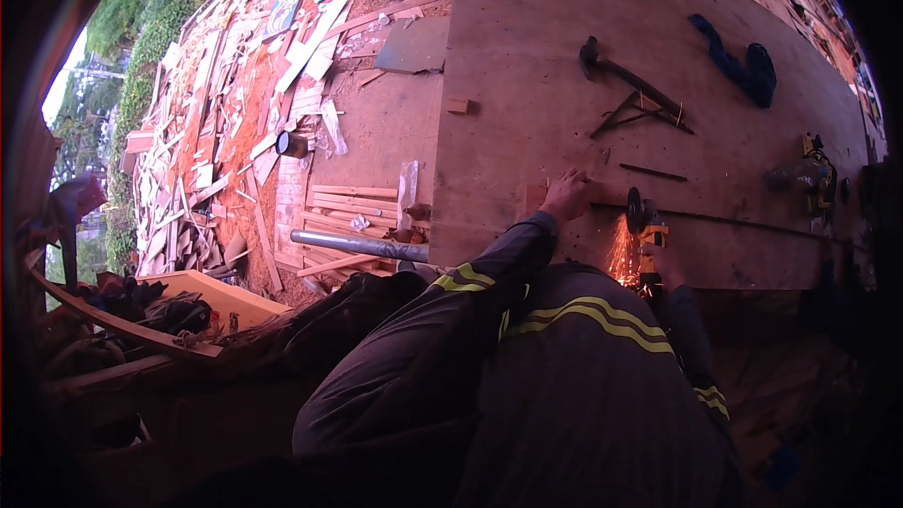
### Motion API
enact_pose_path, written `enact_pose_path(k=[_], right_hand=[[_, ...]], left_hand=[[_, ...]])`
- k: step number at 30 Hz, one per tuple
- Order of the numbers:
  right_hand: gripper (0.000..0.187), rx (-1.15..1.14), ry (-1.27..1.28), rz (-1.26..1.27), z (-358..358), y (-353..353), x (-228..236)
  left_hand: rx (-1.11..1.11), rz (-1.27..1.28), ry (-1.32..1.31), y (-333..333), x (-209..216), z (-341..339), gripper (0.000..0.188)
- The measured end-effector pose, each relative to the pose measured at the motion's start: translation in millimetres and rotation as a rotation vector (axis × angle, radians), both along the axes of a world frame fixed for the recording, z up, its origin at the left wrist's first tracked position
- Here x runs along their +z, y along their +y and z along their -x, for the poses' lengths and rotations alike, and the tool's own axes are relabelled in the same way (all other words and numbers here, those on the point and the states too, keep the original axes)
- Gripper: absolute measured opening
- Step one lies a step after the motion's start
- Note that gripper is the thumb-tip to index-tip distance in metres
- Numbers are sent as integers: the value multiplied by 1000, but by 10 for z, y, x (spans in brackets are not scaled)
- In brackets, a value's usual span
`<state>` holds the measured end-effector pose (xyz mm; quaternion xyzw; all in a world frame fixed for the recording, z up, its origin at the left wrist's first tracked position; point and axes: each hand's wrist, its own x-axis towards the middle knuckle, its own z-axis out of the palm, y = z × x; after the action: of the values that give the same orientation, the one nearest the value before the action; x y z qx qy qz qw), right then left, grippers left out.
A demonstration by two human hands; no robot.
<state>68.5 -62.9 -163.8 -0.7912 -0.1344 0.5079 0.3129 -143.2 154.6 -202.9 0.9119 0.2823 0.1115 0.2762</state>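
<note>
Yellow angle grinder [651, 249] is at the near edge of the wooden surface [527, 56], in the right hand [666, 265], which is wrapped around its body. Disc [640, 212] is at the long dark rod [752, 223], sparks [621, 254] spraying toward the wearer. Left hand [567, 195] is down on the surface by the rod's left end, next to a small wood block [534, 198]; can't tell if it's pinching the rod or just pressing.

Around it: short dark rod [653, 172] just beyond the long one, then a dark triangular metal frame [616, 119] with a hammer [630, 75] by it. Another wood block [458, 106] near the left edge. Blue cloth-like item [738, 61] far right. Yellow-and-black tool [818, 179] on the right, near the long rod. Nearest clutter to the cut is the short rod; hammer and blue item sit well apart from it.

Off the left side: grey pipe [357, 245], wood strips [353, 207], dark can [291, 144], lots of scrap boards [207, 122].

Hard to see: right fingers mostly lost in shadow, grinder's rear end too. Exact disc-to-rod contact unclear. Long rod's right end fades into dark. Lower left is a dim heap, mostly unreadable. Fisheye rim blacks out the corners.
</note>
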Motion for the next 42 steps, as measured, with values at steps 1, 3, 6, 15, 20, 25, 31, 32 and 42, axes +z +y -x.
enact_pose_path(k=[1,3,6,15,20,25,31,32,42], right_hand=[[19,-11,3,12,-24,-23,-21],[19,-47,95,27,-16,16,8],[20,-67,153,-19,-41,-39,-28],[23,-68,33,-31,-77,-113,-234],[13,-18,-36,-9,-7,-31,-144],[11,61,-25,-43,-187,-158,-413],[25,3,115,10,-165,-180,-359],[25,6,117,11,-143,-177,-346],[16,-33,183,-45,-26,-47,-78]], left_hand=[[0,-14,-11,-3,10,-17,44],[14,-31,-17,12,-46,9,44],[11,-14,-23,15,-32,-2,46],[20,7,3,-4,136,-8,48],[21,14,21,15,42,48,50],[-6,12,11,15,64,-29,50],[0,17,15,14,52,-19,52],[5,23,8,17,44,-7,52],[19,5,10,3,47,23,46]])
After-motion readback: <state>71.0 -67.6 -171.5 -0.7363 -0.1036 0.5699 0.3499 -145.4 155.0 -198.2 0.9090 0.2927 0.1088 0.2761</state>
